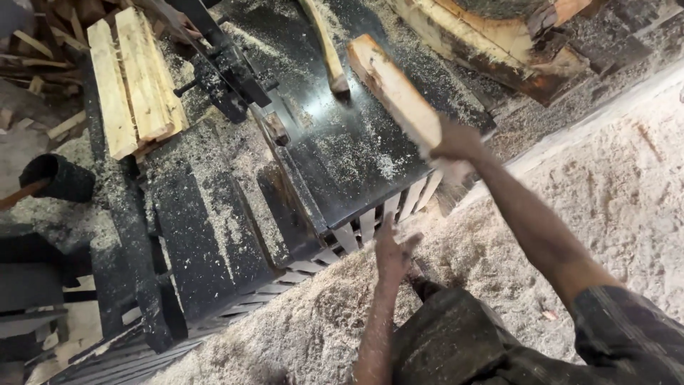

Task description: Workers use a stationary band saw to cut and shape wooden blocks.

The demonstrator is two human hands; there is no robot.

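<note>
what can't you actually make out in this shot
Head view only:
- Near end of the wood piece: covered by the right hand gripping it.
- Left hand: motion-blurred, its fingers and any contact unclear.
- Big log: cut off by the top edge.
- Saw table: partly buried under sawdust.
- Plank stack: count unclear.

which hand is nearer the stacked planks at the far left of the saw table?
Left. The left hand hangs open at the table's near edge, well right of the stacked planks. The right hand is farther right still, gripping a wood block.
</note>
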